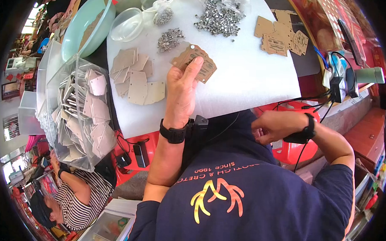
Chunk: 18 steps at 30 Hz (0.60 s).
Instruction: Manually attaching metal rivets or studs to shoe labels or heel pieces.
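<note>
My left hand (182,86) is raised over the white table sheet, thumb on top. It grips a brown cardboard card (206,69) with scalloped edges, dark print and small corner holes; a pale round dot shows at its upper edge. Off the table's near edge, above my lap, my right hand (280,125) has its fingers curled in. Whatever they may hold is hidden. Left of the held card lies a loose pile of plain greyish cards (138,85). Beyond it are a small heap of metal studs (170,40) and a larger heap of metal studs (218,18).
Printed brown cards (277,43) lie at the far right of the sheet. A clear bin (76,157) full of cards, a pale green basin (103,26) and a clear plastic lid (126,24) stand left. Black cables (304,99) run at the right. Another person (77,197) is at lower left.
</note>
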### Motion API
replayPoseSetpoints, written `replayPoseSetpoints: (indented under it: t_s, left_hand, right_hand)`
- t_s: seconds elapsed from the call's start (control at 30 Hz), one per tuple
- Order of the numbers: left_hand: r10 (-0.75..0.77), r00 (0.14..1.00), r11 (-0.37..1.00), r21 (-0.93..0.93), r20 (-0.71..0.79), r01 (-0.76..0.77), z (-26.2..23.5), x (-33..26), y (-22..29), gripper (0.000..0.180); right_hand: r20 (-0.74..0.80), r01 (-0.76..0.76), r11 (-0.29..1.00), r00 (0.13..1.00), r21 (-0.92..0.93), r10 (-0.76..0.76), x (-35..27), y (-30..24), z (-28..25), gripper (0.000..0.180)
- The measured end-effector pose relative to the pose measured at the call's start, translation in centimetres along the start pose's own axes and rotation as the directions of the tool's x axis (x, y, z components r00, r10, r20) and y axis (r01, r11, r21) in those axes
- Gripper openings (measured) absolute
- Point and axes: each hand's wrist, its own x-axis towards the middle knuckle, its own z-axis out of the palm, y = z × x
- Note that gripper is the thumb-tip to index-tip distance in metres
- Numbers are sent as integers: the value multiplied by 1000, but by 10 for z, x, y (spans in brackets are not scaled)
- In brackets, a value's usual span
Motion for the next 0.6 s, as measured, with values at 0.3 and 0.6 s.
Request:
replayPoseSetpoints:
  t_s: [0.3, 0.6]
  left_hand:
    - [40, 999, 999, 9, -17, -39, 13, 2, -1, 22]
    - [89, 996, 996, 3, -32, -89, 15, 1, -4, 19]
  right_hand:
    - [-777, 60, 997, 625, -43, -71, 32, -12, -82, 13]
    - [-837, 147, 968, 487, -202, -249, 53, -30, -90, 16]
